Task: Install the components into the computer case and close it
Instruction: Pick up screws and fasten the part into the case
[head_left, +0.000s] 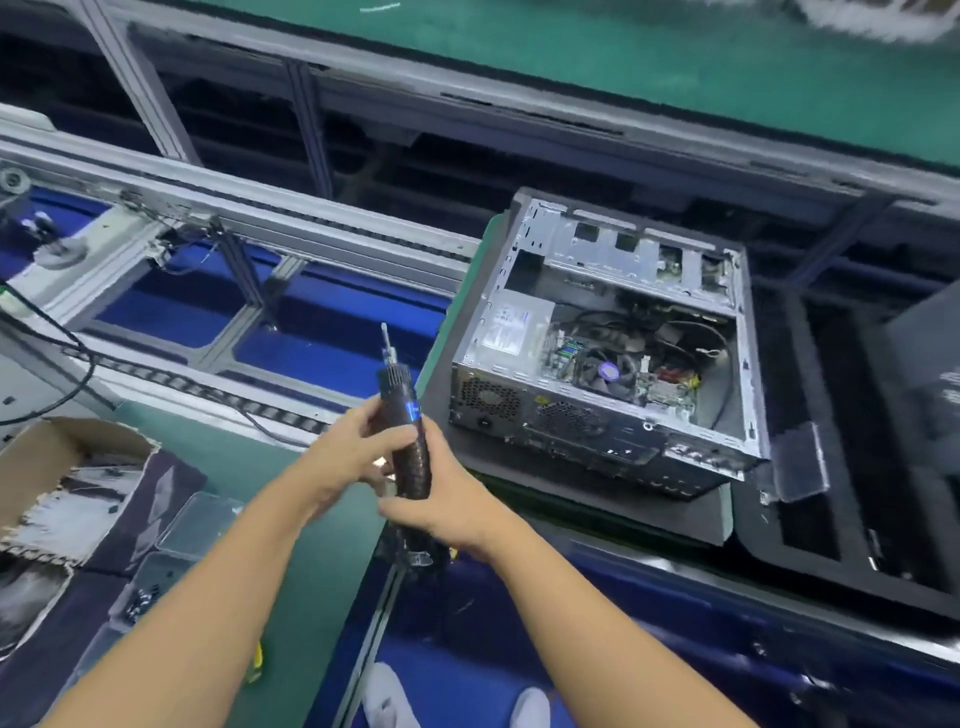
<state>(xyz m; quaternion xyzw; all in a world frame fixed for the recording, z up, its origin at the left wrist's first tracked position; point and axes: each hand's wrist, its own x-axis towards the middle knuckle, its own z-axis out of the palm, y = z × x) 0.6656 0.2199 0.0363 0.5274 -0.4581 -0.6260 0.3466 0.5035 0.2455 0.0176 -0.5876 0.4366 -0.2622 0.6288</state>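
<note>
Green bench mat (223, 457) below, computer case (608, 353) open on its foam pad (623, 514) off the right edge, my left hand (343, 457) and right hand (447, 501) both gripping the electric screwdriver (408, 415), so it's fastening, I reckon, bit down next.

Left hand (345, 447) grips electric screwdriver (396, 384) barrel; right hand (447, 501) grips lower; forearms extended

A green bench (244, 462) carries a cardboard box (62, 452) and clear trays (200, 519); beside it, the case (519, 410) sits on a black pad (649, 512).
</note>
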